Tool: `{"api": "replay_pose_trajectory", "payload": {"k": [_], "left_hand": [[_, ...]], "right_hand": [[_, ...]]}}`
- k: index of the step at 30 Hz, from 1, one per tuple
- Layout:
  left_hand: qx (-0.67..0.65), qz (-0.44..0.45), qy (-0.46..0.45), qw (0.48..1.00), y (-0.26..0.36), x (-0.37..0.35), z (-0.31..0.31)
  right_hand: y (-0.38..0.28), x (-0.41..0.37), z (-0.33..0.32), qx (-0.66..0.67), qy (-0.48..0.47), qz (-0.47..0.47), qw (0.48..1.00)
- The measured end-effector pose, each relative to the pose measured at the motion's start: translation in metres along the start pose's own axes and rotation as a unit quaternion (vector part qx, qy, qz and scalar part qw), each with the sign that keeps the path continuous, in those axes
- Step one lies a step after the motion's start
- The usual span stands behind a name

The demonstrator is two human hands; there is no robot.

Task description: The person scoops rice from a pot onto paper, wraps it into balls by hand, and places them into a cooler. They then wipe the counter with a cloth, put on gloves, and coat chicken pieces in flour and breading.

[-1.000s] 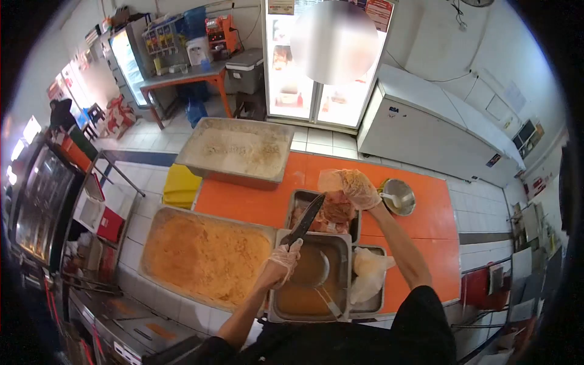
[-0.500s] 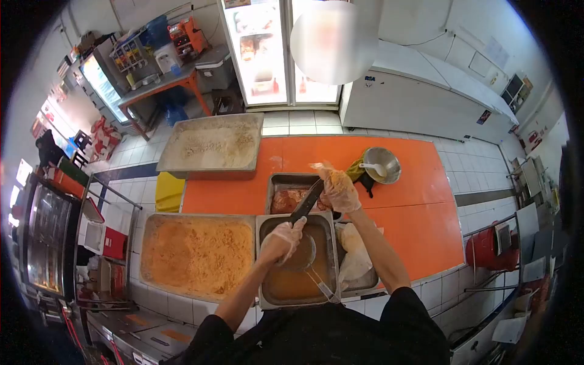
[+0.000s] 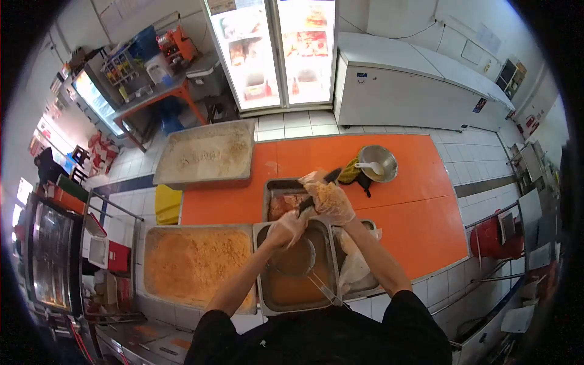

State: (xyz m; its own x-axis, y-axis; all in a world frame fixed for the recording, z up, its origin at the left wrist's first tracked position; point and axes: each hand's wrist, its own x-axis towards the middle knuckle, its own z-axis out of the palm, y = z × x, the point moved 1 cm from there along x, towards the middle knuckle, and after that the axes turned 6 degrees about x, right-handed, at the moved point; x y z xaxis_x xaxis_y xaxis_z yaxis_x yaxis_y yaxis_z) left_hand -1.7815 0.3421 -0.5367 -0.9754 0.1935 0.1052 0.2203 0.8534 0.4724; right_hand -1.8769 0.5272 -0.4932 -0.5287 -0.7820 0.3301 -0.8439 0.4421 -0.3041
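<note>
A dark, broad-bladed knife runs diagonally through both hands, over the inner end of a metal pan of raw meat. My left hand, in a clear plastic glove, is closed around the knife's near end. My right hand, gloved and coated with orange crumbs, is wrapped around the knife further up; its fingers partly hide the blade. Below my left hand, a round wire strainer rests in a deep pan of brownish liquid.
A wide tray of orange breading lies at the left. Behind it stands a tray of pale flour. A plastic bag sits in a pan at the right. A steel bowl with a white scoop stands on the orange table.
My right hand has moved down and nearer my left hand, now covering the blade's middle. The knife's tip shows beyond it. The camera view has shifted slightly.
</note>
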Motion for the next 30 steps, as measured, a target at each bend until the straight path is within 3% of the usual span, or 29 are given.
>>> {"api": "replay_pose_trajectory", "payload": {"k": [1,2,3,4,6,7,8,10,11,12,13,14,15,16,17,18,20,21,22,23,24,25,26,27,29,30], "left_hand": [[0.193,0.089,0.079,0.974,0.017,0.006,-0.006],[0.185,0.088,0.085,0.975,0.019,0.006,-0.010],[0.049,0.009,0.013,0.999,0.013,0.002,-0.015],[-0.083,-0.068,-0.060,0.992,0.007,0.003,-0.018],[-0.046,-0.081,-0.010,0.996,0.003,0.022,-0.023],[-0.017,-0.100,0.033,0.994,0.002,0.022,-0.019],[0.019,-0.115,0.081,0.990,-0.006,0.025,-0.024],[0.284,-0.063,0.009,0.957,-0.012,0.039,-0.060],[0.207,-0.060,0.109,0.970,-0.042,0.030,-0.069],[0.119,-0.053,0.205,0.970,-0.095,0.011,-0.068],[-0.040,-0.137,0.123,0.982,-0.194,0.012,-0.029],[-0.178,-0.240,0.061,0.952,-0.286,0.013,0.007],[-0.079,-0.205,-0.037,0.975,-0.248,0.015,-0.014],[0.029,-0.148,-0.126,0.981,-0.206,0.016,-0.037],[0.119,-0.076,-0.196,0.970,-0.161,0.017,-0.062],[0.119,-0.069,-0.199,0.970,-0.161,0.031,-0.051],[0.294,-0.041,-0.360,0.884,-0.158,0.048,-0.032],[0.229,-0.107,-0.358,0.899,-0.146,0.054,-0.035],[0.229,-0.104,-0.360,0.898,-0.135,0.058,-0.035],[0.161,-0.176,-0.338,0.911,-0.127,0.063,-0.035],[0.093,-0.244,-0.311,0.914,-0.123,0.069,-0.036],[0.098,-0.238,-0.310,0.915,-0.129,0.070,-0.031],[0.167,-0.136,-0.237,0.947,-0.142,0.065,-0.021],[0.234,-0.031,-0.160,0.959,-0.149,0.062,-0.015],[0.239,-0.051,-0.140,0.960,-0.147,0.063,-0.010],[0.237,-0.079,-0.125,0.960,-0.145,0.059,-0.005]], "right_hand": [[-0.017,0.003,-0.011,0.030,-0.031,0.056,0.998],[-0.020,0.005,-0.021,0.053,-0.058,0.110,0.991],[0.049,-0.016,0.049,0.108,0.006,0.126,0.986],[0.048,-0.018,0.039,0.103,0.006,0.124,0.987],[0.022,-0.019,0.024,-0.126,0.157,0.068,0.977],[0.013,-0.030,0.041,-0.111,0.143,0.069,0.981],[0.015,-0.031,0.059,0.021,0.137,0.094,0.986],[0.030,-0.020,0.080,0.263,0.132,0.138,0.946],[0.010,-0.015,0.033,0.345,0.184,0.137,0.910],[0.024,-0.024,0.030,0.334,0.189,0.140,0.913],[0.040,-0.037,0.036,0.268,0.161,0.196,0.929],[0.050,-0.041,0.044,0.207,0.140,0.251,0.935],[0.050,-0.047,0.055,0.210,0.151,0.268,0.928],[0.047,-0.053,0.062,0.042,0.209,0.162,0.964],[0.049,-0.052,0.062,-0.137,0.253,0.041,0.957],[0.052,-0.049,0.057,-0.141,0.254,0.047,0.956],[0.042,-0.042,0.045,0.039,0.033,0.188,0.981],[0.036,-0.037,0.031,0.039,0.032,0.190,0.980],[0.023,-0.030,0.009,-0.059,-0.085,0.128,0.986],[0.016,-0.029,-0.001,-0.157,-0.198,0.063,0.966],[0.030,-0.038,0.014,-0.158,-0.195,0.069,0.966],[0.054,-0.051,0.035,-0.209,-0.052,0.017,0.976],[0.067,-0.058,0.047,-0.257,0.092,-0.038,0.961],[0.067,-0.059,0.050,-0.260,0.098,-0.036,0.960],[0.071,-0.060,0.052,-0.045,0.033,0.240,0.969],[0.070,-0.059,0.051,-0.044,0.036,0.243,0.968]]}}
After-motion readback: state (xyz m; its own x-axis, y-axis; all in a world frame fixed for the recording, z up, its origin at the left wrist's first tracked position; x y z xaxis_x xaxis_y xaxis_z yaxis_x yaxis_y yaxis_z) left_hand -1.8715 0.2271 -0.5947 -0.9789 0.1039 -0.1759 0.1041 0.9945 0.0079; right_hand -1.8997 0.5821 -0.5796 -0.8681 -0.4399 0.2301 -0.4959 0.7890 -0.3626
